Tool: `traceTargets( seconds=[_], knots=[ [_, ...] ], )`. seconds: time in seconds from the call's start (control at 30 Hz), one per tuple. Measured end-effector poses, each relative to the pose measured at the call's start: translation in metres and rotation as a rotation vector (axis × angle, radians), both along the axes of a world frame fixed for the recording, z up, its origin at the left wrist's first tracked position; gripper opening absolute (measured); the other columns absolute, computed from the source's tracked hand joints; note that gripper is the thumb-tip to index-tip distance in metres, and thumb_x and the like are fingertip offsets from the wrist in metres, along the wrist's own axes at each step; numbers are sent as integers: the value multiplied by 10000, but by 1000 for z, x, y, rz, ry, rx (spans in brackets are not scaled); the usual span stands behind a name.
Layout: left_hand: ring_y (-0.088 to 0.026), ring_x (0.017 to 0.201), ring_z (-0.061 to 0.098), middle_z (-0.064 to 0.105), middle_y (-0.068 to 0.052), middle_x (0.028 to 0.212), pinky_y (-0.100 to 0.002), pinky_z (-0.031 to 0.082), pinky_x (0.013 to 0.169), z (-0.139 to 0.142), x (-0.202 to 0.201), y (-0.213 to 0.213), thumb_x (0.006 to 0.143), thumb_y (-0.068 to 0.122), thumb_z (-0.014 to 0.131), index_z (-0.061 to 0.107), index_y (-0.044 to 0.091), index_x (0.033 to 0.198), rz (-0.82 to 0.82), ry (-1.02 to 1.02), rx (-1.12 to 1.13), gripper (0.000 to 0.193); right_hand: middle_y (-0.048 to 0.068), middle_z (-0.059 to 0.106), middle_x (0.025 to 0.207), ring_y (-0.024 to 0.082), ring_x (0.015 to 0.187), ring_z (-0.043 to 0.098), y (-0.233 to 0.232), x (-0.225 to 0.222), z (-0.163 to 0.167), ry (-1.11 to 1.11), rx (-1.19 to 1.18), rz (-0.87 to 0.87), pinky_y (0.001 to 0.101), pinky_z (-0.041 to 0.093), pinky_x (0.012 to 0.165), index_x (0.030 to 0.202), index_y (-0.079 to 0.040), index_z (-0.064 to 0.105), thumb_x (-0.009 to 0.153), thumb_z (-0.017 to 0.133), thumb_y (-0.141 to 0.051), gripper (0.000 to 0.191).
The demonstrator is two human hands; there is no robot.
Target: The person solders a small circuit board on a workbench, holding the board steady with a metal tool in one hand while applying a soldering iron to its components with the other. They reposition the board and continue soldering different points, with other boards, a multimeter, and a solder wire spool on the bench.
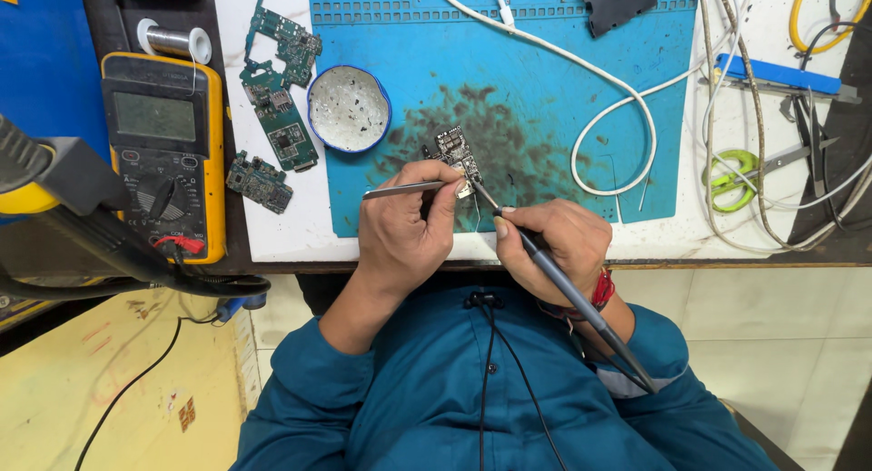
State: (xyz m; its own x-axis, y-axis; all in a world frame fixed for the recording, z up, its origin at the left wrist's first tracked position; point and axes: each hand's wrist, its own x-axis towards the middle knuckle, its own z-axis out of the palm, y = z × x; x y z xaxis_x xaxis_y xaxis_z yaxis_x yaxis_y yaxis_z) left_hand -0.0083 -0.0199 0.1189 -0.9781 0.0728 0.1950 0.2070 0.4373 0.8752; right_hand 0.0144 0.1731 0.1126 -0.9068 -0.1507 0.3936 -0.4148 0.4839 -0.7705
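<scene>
A small dark circuit board (pixel 452 148) lies on the stained blue work mat (pixel 545 62). My left hand (pixel 404 226) grips metal tweezers (pixel 400 190) whose tips reach the board's near corner. My right hand (pixel 556 246) holds a grey soldering iron (pixel 572 294) like a pen. Its tip touches the board's lower right edge, close to the tweezer tips. The iron's cord runs back over my blue sleeve.
A yellow multimeter (pixel 163 153) and a solder spool (pixel 173 40) sit at the left. Green circuit boards (pixel 282 89) and a round blue dish (pixel 348 109) lie beside the mat. White cables (pixel 627 103), green-handled scissors (pixel 734 178) and a blue tool (pixel 777 74) are at the right.
</scene>
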Motion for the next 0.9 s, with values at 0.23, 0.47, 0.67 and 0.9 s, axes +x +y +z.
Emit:
traceTargets(
  seconds=[0.23, 0.47, 0.67, 0.9],
  knots=[
    [-198, 765, 729, 734, -93, 939, -305, 555, 670, 0, 3, -1, 979, 16, 724, 664, 32, 1066, -2, -3, 8, 107, 121, 725, 833, 233, 668, 687, 2, 6, -3, -8, -32, -8, 321, 520, 624, 961, -20, 674, 868, 806, -14, 162],
    [-90, 760, 669, 742, -79, 956, -235, 524, 671, -4, 14, -3, 999, 28, 728, 659, 15, 1097, 44, -106, 207, 120, 110, 758, 955, 253, 818, 756, -2, 3, 4, 6, 47, -12, 315, 580, 707, 1187, -18, 693, 969, 784, -66, 241],
    [-46, 818, 616, 725, -137, 1177, -187, 523, 753, -14, 25, -9, 1083, 26, 657, 538, 4, 1217, 99, -16, 528, 181, 148, 699, 1031, 297, 879, 707, -19, -5, 25, -27, 240, -24, 370, 558, 757, 1264, -21, 616, 891, 868, -270, 514],
    [-48, 806, 616, 719, -139, 1172, -188, 519, 725, -15, 35, -11, 1085, 30, 646, 525, 9, 1227, 132, -2, 624, 187, 161, 673, 1130, 332, 977, 685, -32, -6, 32, -6, 317, 6, 399, 554, 822, 1357, -75, 574, 879, 821, -214, 556]
  ],
)
